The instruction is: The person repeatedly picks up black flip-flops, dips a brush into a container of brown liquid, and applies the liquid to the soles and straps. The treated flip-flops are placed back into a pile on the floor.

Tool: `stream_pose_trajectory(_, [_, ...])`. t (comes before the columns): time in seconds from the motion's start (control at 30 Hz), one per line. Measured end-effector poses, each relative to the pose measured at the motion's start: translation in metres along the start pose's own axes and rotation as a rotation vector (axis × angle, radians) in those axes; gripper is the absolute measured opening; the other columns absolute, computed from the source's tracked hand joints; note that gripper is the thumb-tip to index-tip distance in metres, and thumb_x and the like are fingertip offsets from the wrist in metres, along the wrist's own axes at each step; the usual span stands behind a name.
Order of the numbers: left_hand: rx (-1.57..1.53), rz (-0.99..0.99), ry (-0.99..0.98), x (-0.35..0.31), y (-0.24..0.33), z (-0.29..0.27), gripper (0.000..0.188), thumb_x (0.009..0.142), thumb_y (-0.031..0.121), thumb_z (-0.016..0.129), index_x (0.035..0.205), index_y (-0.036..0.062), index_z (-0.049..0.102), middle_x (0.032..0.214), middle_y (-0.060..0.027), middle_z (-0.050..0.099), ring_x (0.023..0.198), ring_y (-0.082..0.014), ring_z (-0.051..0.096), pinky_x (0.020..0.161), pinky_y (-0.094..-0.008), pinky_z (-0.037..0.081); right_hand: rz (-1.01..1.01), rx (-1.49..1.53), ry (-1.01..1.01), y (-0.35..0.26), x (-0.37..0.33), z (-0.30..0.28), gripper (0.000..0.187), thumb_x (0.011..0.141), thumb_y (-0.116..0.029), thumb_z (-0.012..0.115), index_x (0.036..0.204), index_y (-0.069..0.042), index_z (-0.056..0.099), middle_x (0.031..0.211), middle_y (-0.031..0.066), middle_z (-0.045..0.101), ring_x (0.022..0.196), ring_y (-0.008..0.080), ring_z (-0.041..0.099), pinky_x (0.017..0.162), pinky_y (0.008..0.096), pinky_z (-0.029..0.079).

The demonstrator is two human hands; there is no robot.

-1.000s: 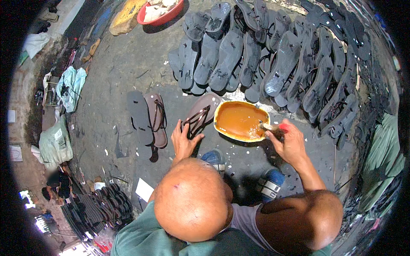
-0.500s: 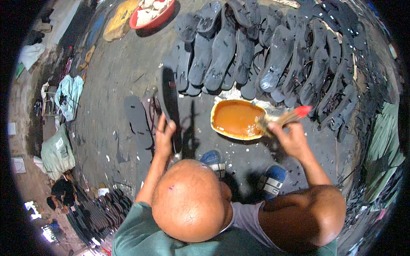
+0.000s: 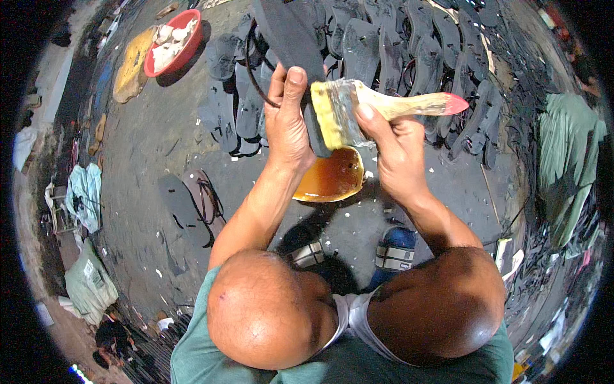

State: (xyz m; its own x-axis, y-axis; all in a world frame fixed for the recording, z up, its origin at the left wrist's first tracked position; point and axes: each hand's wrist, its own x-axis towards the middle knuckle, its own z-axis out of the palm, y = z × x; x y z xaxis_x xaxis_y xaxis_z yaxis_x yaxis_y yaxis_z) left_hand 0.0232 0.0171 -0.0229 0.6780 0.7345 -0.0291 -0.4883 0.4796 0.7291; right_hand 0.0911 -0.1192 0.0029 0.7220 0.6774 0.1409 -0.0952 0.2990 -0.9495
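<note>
head view — left hand [image 3: 291, 128] clasps a sandal [image 3: 294, 45] jutting past it — right hand [image 3: 401, 150] pinches a brush [image 3: 389, 104].

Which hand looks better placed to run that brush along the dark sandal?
Probably the right hand: it holds the brush, with the yellow bristles facing the sandal, close beside or against it. The left hand is occupied holding the sandal up.

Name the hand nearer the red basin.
Left. The left hand, holding a dark sandal, is right of and below the red basin; the right hand, holding a brush, is farther right.
</note>
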Motion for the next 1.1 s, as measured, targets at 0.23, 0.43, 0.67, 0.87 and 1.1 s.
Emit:
stream_pose_trajectory(0.23, [-0.071,0.007,0.015,-0.018,0.009,0.007,0.03,0.096,0.035,0.063,0.113,0.0119,0.055,0.1,0.0002,0.064,0.089,-0.0115,0.065,0.079,-0.0295,0.056,-0.085,-0.156,0.065,0.017,0.01,-0.009,0.028,0.092,-0.015,0.069,0.11,0.006,0.068,0.104,0.0109,0.071,0.095,0.0139,0.064,0.085,0.0296,0.05])
stream_pose_trajectory(0.43, [-0.026,0.006,-0.005,-0.024,0.025,0.023,0.049,0.096,0.05,0.057,0.123,0.0097,0.054,0.108,-0.0049,0.065,0.098,-0.0175,0.064,0.086,-0.0369,0.054,-0.467,-0.27,0.029,-0.004,0.014,-0.005,0.009,0.092,-0.007,0.067,0.097,0.001,0.065,0.09,0.0021,0.06,0.08,0.0094,0.055,0.073,0.0252,0.046])
stream_pose_trajectory(0.67, [-0.03,0.059,0.0,-0.015,0.032,0.025,0.059,0.093,0.057,0.056,0.122,0.0061,0.056,0.109,-0.0082,0.066,0.096,-0.0189,0.064,0.085,-0.0351,0.054,-0.231,-0.237,-0.418,0.005,-0.011,-0.023,0.019,0.086,-0.014,0.074,0.099,-0.002,0.07,0.082,0.0047,0.058,0.074,0.0159,0.057,0.064,0.0296,0.045])
stream_pose_trajectory(0.87, [-0.03,0.097,-0.035,-0.024,0.013,0.017,0.049,0.098,0.046,0.055,0.13,0.0094,0.048,0.121,-0.0068,0.06,0.105,-0.0192,0.062,0.09,-0.0371,0.052,-0.351,-0.231,0.035,0.014,0.009,-0.006,0.018,0.09,-0.014,0.07,0.098,0.002,0.071,0.088,0.0065,0.068,0.079,0.0147,0.062,0.072,0.0304,0.049])
stream_pose_trajectory(1.1, [0.264,0.122,-0.091,-0.032,0.009,0.01,0.061,0.097,0.052,0.05,0.139,0.0081,0.044,0.124,-0.0088,0.06,0.111,-0.024,0.06,0.096,-0.04,0.049,-0.485,-0.253,0.163,-0.026,0.019,-0.027,0.011,0.093,-0.012,0.067,0.095,-0.001,0.066,0.087,-0.0011,0.061,0.078,0.0067,0.052,0.071,0.0226,0.043])
